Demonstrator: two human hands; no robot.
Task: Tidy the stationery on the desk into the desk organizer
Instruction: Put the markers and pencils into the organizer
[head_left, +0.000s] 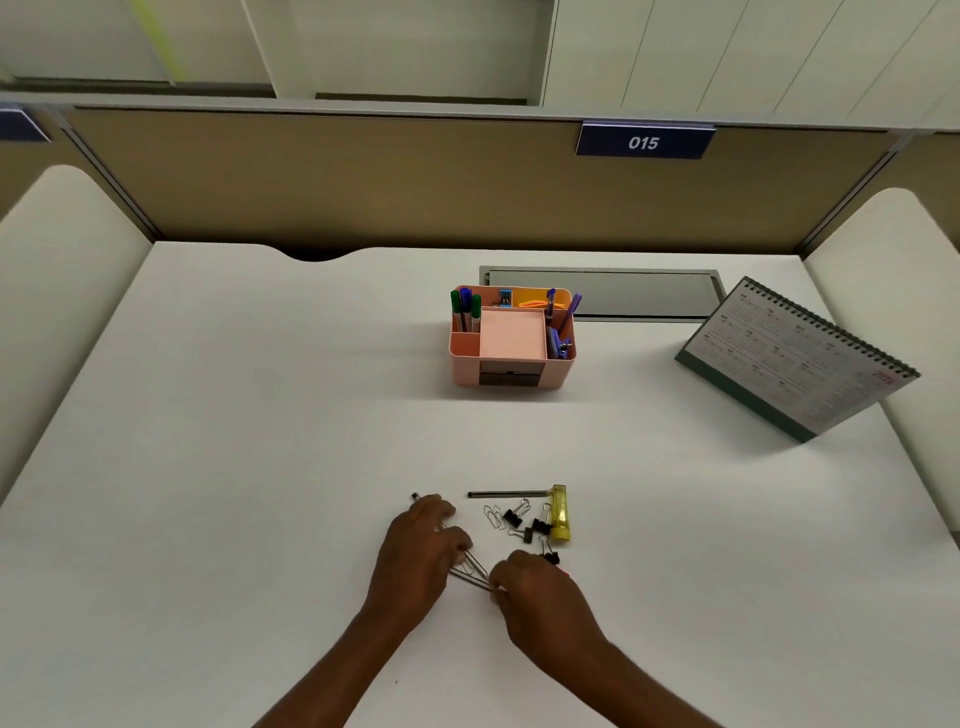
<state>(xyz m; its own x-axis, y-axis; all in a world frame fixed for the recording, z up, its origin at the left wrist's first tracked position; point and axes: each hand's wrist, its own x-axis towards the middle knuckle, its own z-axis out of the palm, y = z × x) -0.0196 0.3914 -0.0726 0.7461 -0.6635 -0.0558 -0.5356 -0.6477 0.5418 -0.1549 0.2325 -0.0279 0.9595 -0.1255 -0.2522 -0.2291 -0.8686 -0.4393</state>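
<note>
Smooth white desk (260, 467), where left hand (415, 551) and right hand (537, 597) fingers pinch wire clips (474, 573).

The left grip (421, 540) hides a dark pen (415, 496) but for its tip, the right grip (530, 587) most of a small red thing (566, 573), and both cover the ends of the paper clips (471, 570) between them.

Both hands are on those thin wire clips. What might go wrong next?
The paper clips gripped by the left hand and right hand are thin and loose; some may slip on the way to the organizer. The right hand sits close to the binder clips and might scatter them.
</note>
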